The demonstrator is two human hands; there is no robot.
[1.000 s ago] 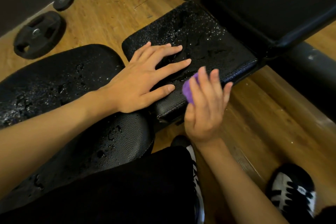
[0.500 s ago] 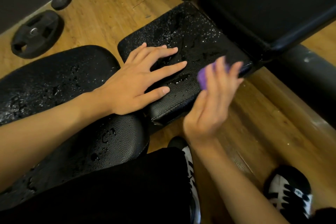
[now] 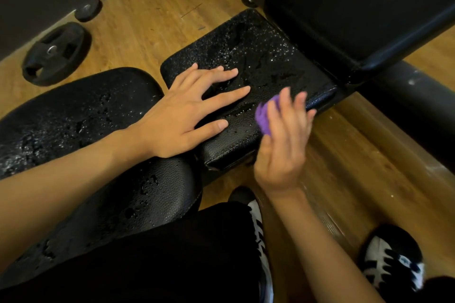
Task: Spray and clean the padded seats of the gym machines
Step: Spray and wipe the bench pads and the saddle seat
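Left fingers: yours lie straight and fanned apart, flat on the small seat pad.
Right fingers: bent round a purple cloth and gripping it, tips pointing away from you.
Left hand: rests on the near part of the small seat pad, with your wrist over the gap beside the large seat pad.
Right hand: sits at the small pad's right edge; you cannot tell whether the cloth touches the pad.
Small seat pad: black and beaded with droplets, lying between the large seat pad and the backrest pad.
Large seat pad: at left under your forearm, with wet patches.
Floor: wood, with a weight plate lying at upper left.
Shoes: black and white, at the bottom edge.
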